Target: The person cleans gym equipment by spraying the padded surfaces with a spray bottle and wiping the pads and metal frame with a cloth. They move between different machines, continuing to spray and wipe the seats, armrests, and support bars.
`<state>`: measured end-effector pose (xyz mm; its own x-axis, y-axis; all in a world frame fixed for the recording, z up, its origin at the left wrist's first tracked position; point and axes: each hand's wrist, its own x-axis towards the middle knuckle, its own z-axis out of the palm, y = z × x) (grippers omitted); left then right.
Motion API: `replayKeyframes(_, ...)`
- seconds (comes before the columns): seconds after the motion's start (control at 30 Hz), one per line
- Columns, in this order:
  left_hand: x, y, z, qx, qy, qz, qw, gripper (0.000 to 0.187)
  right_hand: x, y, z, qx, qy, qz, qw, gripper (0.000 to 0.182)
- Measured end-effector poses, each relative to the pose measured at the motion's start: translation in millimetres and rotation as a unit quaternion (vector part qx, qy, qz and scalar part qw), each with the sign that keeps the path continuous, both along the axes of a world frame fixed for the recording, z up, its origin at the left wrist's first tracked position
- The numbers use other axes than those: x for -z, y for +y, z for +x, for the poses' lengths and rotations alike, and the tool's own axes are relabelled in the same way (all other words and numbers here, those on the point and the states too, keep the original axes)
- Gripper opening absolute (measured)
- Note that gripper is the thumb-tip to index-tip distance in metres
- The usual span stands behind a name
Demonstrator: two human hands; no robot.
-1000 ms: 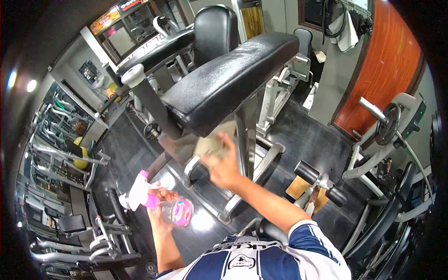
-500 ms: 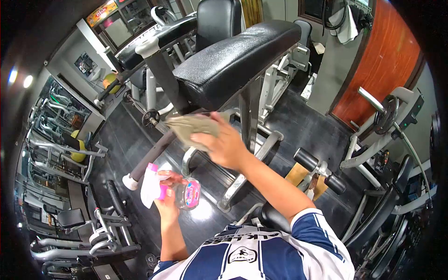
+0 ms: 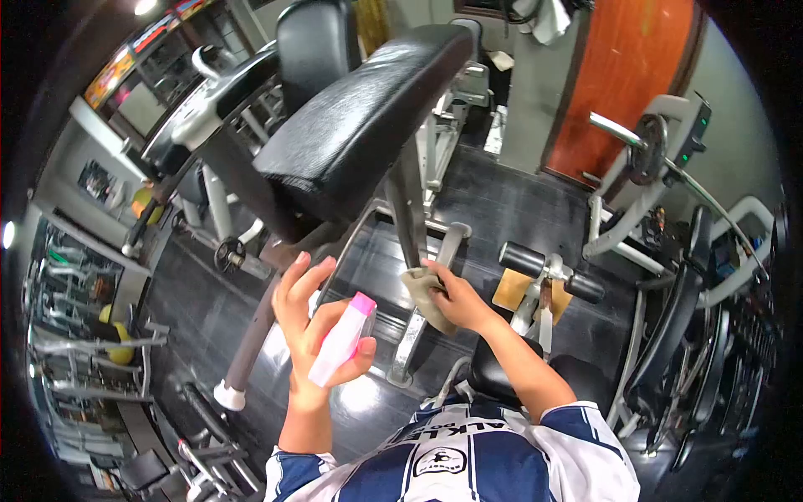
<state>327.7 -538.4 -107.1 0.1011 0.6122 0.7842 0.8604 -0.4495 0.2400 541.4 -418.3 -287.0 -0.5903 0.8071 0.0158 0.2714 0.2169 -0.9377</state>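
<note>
My left hand [image 3: 311, 326] holds a white and pink spray bottle [image 3: 341, 341] between thumb and lower fingers, with two fingers raised and spread. Most of the bottle's clear body is hidden behind the spray head and hand. My right hand [image 3: 456, 299] grips a folded beige cloth [image 3: 427, 297] beside the dark upright post [image 3: 405, 205] of a gym machine; whether cloth and post touch, I cannot tell. Above both hands is the machine's long black pad [image 3: 368, 109], shiny on top.
The machine's grey base frame [image 3: 408, 347] stands on the dark floor. A padded bar [image 3: 251, 351] slants down at the left. Black foam rollers [image 3: 552, 272] sit at the right, near a machine with a weight plate [image 3: 648, 149]. Further back is an orange-brown door [image 3: 619, 84].
My right hand and the cloth have moved right and down, away from under the pad. My left hand has risen and turned the bottle, with fingers lifted. The view has shifted right.
</note>
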Motion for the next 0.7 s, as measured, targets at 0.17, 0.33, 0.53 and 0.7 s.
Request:
replayKeyframes(0.17, -7, 18, 6, -0.034, 0.074, -0.005, 0.997, 0.039, -27, 17, 13, 0.078, 0.053, 0.057, 0.994, 0.099)
replayKeyframes(0.33, -4, 25, 2, -0.014, 0.042, -0.009, 0.999, 0.064, -25, 60, 24, 0.245, 0.436, -0.101, 0.860, 0.062)
replayKeyframes(0.53, -18, 44, 5, -0.025, 0.024, -0.006, 0.999, 0.065, 18, 123, 10, 0.340, 0.566, -0.206, 0.722, 0.047)
replayKeyframes(0.7, -11, 47, 1, -0.052, 0.075, 0.033, 0.995, 0.047, -45, 232, -15, 0.366, 0.569, -0.044, 0.735, 0.046)
